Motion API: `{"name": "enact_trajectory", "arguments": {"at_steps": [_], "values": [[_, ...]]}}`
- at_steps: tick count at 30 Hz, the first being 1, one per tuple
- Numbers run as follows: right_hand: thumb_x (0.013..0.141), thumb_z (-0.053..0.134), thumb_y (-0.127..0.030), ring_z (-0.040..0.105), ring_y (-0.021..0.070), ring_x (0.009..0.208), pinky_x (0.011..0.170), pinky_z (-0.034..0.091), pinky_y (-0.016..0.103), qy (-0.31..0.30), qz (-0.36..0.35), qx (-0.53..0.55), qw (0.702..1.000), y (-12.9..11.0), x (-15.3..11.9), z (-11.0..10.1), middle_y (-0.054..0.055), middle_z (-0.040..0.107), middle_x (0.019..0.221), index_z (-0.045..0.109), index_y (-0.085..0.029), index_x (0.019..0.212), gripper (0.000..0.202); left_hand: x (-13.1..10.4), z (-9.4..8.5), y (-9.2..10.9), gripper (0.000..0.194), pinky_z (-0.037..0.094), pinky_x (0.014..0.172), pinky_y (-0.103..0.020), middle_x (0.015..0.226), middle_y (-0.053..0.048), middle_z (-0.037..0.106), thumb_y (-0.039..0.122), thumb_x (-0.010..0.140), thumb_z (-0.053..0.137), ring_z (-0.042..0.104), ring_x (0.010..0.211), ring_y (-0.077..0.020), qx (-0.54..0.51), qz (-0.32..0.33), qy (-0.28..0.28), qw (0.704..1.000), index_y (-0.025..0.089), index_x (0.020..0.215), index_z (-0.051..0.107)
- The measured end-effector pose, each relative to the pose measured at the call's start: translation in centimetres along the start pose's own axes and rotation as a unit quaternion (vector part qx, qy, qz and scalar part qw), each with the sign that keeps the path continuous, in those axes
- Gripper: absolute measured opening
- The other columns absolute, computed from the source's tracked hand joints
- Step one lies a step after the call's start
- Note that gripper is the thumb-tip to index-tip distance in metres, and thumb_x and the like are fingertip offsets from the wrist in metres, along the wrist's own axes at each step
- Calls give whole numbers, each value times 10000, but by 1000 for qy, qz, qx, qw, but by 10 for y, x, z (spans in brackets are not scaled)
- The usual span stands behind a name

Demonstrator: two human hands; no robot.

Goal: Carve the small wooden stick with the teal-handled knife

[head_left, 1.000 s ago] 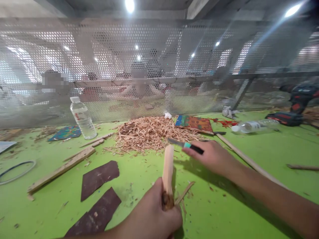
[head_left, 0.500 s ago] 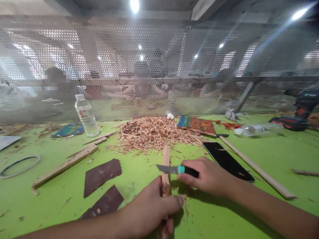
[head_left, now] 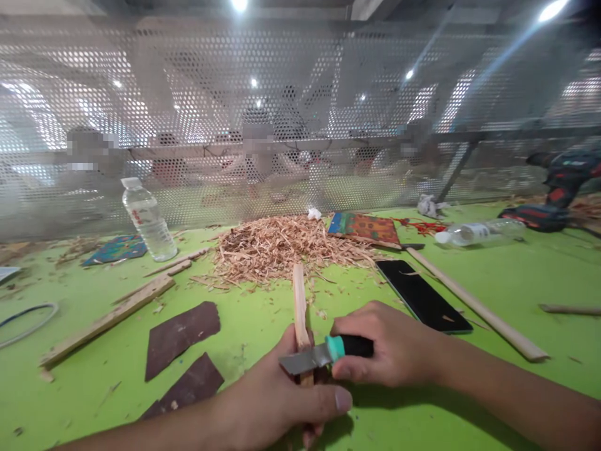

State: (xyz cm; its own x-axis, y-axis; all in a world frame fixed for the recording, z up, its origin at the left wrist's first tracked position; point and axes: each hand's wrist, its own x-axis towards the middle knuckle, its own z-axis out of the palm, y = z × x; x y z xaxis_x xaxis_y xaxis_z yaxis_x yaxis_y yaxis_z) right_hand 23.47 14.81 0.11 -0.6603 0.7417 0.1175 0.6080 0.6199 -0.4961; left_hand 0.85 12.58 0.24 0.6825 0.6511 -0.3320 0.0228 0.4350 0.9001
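My left hand (head_left: 286, 394) is closed around the lower part of a narrow wooden stick (head_left: 299, 294), which points away from me toward the shavings. In my right hand (head_left: 380, 344) is a knife (head_left: 310, 359) with a black and teal handle, gripped with the blade pointing left. The blade lies across the stick just above my left thumb. A heap of wood shavings (head_left: 272, 250) lies beyond the stick's far end. Two pieces of brown sandpaper (head_left: 183, 338) rest to the left of my left hand.
A black phone (head_left: 417, 294) and a long wooden rod (head_left: 479, 307) lie right. Left are a carved wooden piece (head_left: 107, 319) and an upright water bottle (head_left: 149, 219). Another bottle (head_left: 483, 233) lies near a power drill (head_left: 554, 194). A perforated screen (head_left: 300, 125) stands behind.
The knife blade has moved down along the stick toward my left thumb, its flat more visible. The whole view has shifted slightly. Both hands keep their hold.
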Motion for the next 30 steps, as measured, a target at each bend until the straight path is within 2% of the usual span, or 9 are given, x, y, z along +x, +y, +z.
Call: {"name": "enact_trajectory", "arguments": {"at_steps": [6, 9, 12, 15, 18, 21, 23, 26, 30], "values": [[945, 436, -781, 379, 119, 535, 539, 224, 275, -3, -4, -11, 1000, 1, 0, 1, -32, 478, 597, 529, -209, 715, 623, -2, 0, -1, 614, 310, 415, -168, 591, 123, 514, 529, 684, 882, 419, 443, -39, 1, -17, 9, 1000, 233, 995, 443], [946, 406, -803, 410, 126, 537, 543, 204, 281, 23, 4, -45, 999, -1, -1, 2, -22, 502, 593, 525, -208, 711, 650, -1, 0, -1, 583, 305, 400, -173, 526, 133, 489, 581, 731, 820, 394, 416, -54, 37, -16, 22, 999, 241, 996, 426], [938, 411, -814, 438, 135, 542, 548, 200, 282, 42, 14, -69, 997, -4, -1, 2, -11, 535, 601, 526, -207, 705, 660, 1, 0, -2, 505, 319, 409, -175, 500, 124, 493, 538, 761, 796, 396, 414, -58, 54, -10, 41, 998, 240, 943, 431], [948, 406, -804, 483, 153, 556, 549, 221, 278, 68, 73, -79, 992, -3, 2, -3, 7, 583, 630, 562, -207, 734, 654, 2, 0, -3, 498, 329, 407, -184, 498, 116, 485, 529, 798, 773, 396, 408, -66, 70, -3, 20, 997, 204, 1055, 496], [950, 397, -804, 487, 167, 545, 537, 236, 278, 125, 156, -85, 976, 2, 5, -15, 0, 548, 596, 584, -210, 756, 652, 0, 1, -2, 661, 335, 404, -181, 533, 119, 476, 562, 797, 791, 395, 413, -63, 80, -2, -1, 997, 180, 1224, 462], [947, 426, -791, 439, 155, 531, 526, 242, 276, 169, 195, -40, 965, 4, 5, -24, -26, 479, 571, 580, -216, 753, 626, -2, 2, -3, 674, 354, 420, -183, 622, 95, 510, 610, 782, 800, 421, 440, -50, 49, 5, 4, 999, 184, 1175, 456], [938, 477, -773, 427, 149, 566, 533, 250, 273, 170, 190, 16, 967, 1, 3, -24, -26, 489, 616, 575, -213, 763, 595, -3, 2, -4, 676, 446, 505, -209, 725, 63, 548, 614, 772, 816, 508, 538, -72, 17, 27, 14, 999, 192, 1158, 457], [855, 630, -765, 398, 140, 615, 546, 261, 266, 139, 161, 139, 967, -5, 2, -15, -40, 455, 664, 544, -211, 762, 568, -1, 0, -6, 681, 554, 786, -330, 891, -1, 615, 581, 808, 807, 635, 801, -155, -31, 70, 34, 996, 201, 1246, 451], [741, 833, -645, 367, 122, 627, 554, 291, 255, 95, 153, 317, 931, -9, 3, -2, -65, 418, 680, 514, -216, 769, 536, 4, -4, 1, 536, 468, 1061, -443, 1203, -106, 673, 475, 929, 716, 631, 1186, -270, -78, 111, 67, 988, 216, 1323, 460]]}}
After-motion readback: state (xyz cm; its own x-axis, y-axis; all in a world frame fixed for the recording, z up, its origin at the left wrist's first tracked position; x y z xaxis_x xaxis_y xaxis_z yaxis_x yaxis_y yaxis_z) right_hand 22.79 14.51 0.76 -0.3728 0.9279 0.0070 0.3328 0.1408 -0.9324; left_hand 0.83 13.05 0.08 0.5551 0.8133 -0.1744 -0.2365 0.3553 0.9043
